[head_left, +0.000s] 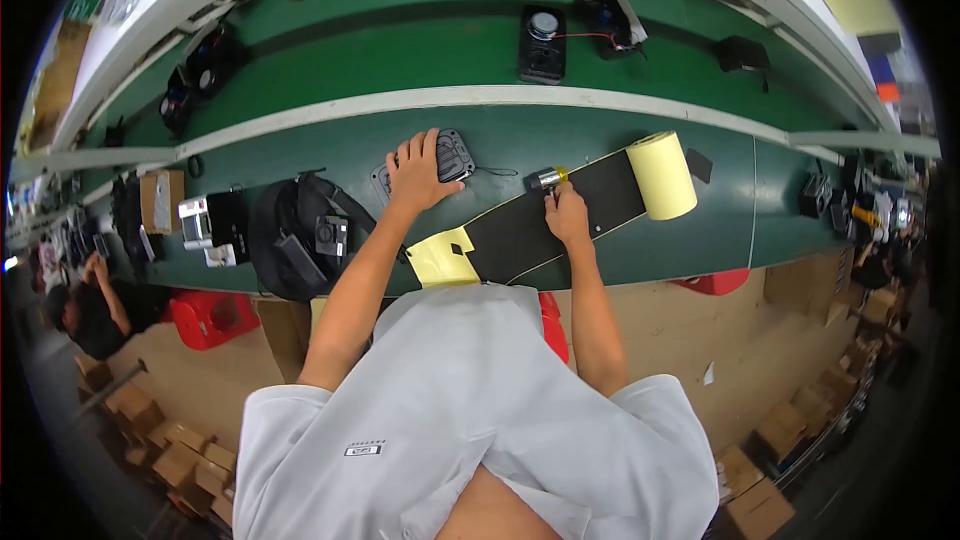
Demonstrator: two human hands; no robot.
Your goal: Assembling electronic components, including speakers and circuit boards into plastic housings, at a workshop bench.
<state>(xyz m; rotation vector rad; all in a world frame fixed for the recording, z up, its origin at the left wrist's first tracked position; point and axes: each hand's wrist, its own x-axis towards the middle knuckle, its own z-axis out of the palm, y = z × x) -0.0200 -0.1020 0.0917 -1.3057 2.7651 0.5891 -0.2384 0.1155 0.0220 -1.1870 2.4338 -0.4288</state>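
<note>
My left hand [417,178] spans a ribbed black plastic casing [455,154], its fingers over the far side and its thumb at the near edge. A thin dark cord loop [497,172] trails from the casing's right side. My right hand [568,212] pinches a small cylindrical part [545,179], silver in the middle with a dark end and a yellow end; its exact kind is unclear. That part is just above a strip of black sheet [520,230] with yellow backing. The strip runs from a yellow roll [661,176] on the right to a bent yellow flap [443,258] near my body.
A black bag [300,240] and a white-and-silver device [212,225] lie to the left on the green bench. On the raised shelf are a black speaker box [542,43], a wired black housing [608,22] and more dark parts. Red stools [212,318] stand below the bench edge.
</note>
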